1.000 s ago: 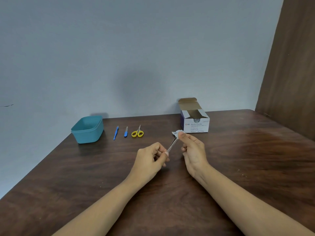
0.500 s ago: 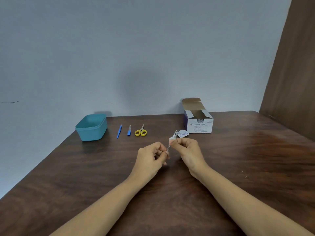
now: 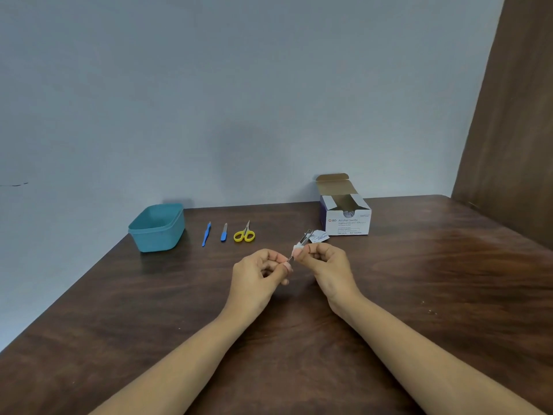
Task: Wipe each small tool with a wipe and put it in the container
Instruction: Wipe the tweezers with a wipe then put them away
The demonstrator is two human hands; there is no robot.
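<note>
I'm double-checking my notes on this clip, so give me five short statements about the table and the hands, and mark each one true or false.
1. The teal container stands left of the yellow scissors. True.
2. The yellow scissors lie inside the container. False: they lie on the table, just right of the blue file.
3. The right hand pinches a white wipe around the metal tool. True.
4. The swab box is closed. False: its top flap stands open.
5. The left hand lies flat on the table. False: it grips the metal tool's near end.
</note>
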